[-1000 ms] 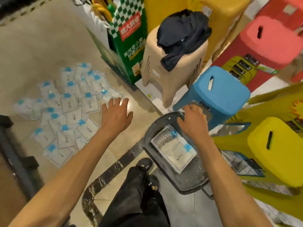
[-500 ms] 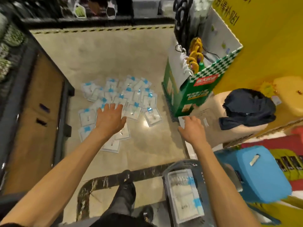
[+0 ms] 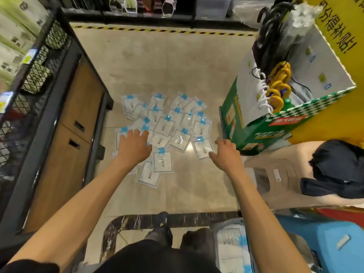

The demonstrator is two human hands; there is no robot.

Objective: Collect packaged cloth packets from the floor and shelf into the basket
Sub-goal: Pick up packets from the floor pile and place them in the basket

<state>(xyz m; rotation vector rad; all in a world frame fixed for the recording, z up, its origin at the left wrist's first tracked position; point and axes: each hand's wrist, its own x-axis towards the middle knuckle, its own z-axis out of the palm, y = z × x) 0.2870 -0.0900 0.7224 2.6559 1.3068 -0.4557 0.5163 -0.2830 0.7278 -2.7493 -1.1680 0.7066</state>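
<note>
Several clear cloth packets (image 3: 163, 126) with blue tabs lie scattered on the tan floor ahead of me. My left hand (image 3: 134, 145) is stretched out flat over the pile's left side, fingers spread above the packets. My right hand (image 3: 225, 152) reaches forward, empty, fingers relaxed, just right of one packet (image 3: 202, 147) at the pile's right edge. The grey basket (image 3: 215, 231) sits at the bottom right beside my legs, with packets (image 3: 230, 247) inside it; my right forearm covers part of it.
A wood-and-mesh shelf unit (image 3: 65, 123) stands on the left. A green checkered display box (image 3: 262, 123) stands on the right, with a beige stool (image 3: 275, 174), a dark cloth (image 3: 338, 170) and a blue stool (image 3: 325, 241) nearer me. My feet (image 3: 163, 225) are below the pile.
My view swung from the basket and stools to the floor pile. My right hand left the basket rim and moved forward toward the packets; my left hand stayed over the pile.
</note>
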